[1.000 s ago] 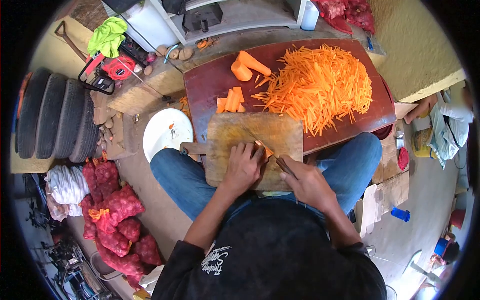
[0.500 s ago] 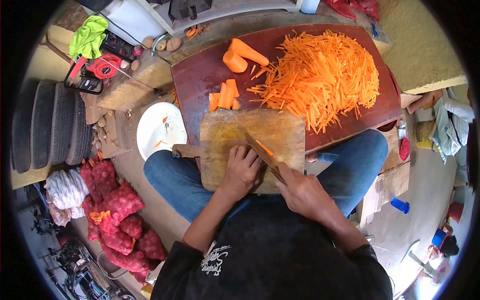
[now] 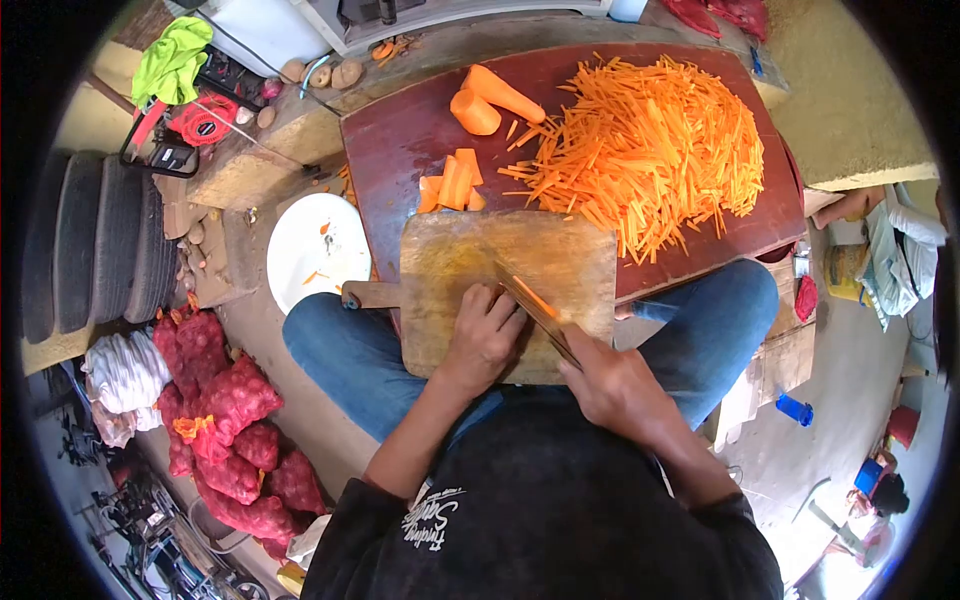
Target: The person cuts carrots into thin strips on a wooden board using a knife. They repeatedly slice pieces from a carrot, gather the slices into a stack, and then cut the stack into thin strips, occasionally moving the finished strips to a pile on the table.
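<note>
The right hand (image 3: 615,385) grips a knife (image 3: 535,312). The left hand (image 3: 485,335) presses a thin carrot slice (image 3: 534,296), hard and slippery, near the cutting board (image 3: 450,260)'s front edge. Pinch its flat sides.

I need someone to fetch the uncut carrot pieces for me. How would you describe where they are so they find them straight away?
Look at the dark red table in front of the seated person. At its far edge, left of the big heap of carrot strips, lie two thick carrot chunks, touching each other. Unlike the flat slices nearer the wooden cutting board, they are whole and round.
</note>
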`<state>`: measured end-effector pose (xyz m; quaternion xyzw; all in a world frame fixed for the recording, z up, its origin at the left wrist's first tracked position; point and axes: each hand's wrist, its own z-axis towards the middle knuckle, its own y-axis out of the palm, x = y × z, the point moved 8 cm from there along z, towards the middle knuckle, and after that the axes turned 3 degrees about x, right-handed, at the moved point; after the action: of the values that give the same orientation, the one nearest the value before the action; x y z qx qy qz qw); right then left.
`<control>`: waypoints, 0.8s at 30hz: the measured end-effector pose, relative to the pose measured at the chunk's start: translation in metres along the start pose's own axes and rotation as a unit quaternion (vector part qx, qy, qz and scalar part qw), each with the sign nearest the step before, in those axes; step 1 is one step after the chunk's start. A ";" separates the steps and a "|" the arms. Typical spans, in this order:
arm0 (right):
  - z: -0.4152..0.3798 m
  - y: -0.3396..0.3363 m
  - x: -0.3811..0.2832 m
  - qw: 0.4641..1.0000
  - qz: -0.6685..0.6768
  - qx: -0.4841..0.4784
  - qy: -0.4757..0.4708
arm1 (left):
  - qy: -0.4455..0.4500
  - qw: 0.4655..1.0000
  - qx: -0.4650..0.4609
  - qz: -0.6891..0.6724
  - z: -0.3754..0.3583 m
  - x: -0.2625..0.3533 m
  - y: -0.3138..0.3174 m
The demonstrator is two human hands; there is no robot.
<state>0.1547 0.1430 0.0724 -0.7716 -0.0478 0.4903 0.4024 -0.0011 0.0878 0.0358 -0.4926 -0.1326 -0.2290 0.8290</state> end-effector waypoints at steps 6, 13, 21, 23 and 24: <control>0.025 -0.001 -0.004 0.999 -0.014 0.018 -0.025 | -0.016 1.000 0.008 -0.004 -0.002 -0.004 0.001; 0.007 0.002 -0.001 1.000 -0.010 0.002 -0.012 | -0.007 1.000 0.017 0.001 -0.002 -0.004 0.001; 0.010 -0.004 -0.009 1.000 -0.012 -0.007 0.001 | -0.013 1.000 0.029 -0.003 -0.006 -0.005 -0.001; 0.000 -0.002 -0.008 0.999 -0.021 -0.037 0.025 | -0.012 1.000 0.026 -0.008 -0.003 -0.004 -0.004; -0.002 -0.001 -0.006 0.998 -0.026 -0.049 0.037 | -0.012 1.000 0.025 -0.006 -0.004 -0.005 -0.003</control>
<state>0.1532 0.1398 0.0780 -0.8061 -0.0771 0.4481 0.3787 -0.0069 0.0846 0.0340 -0.4736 -0.1511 -0.2243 0.8382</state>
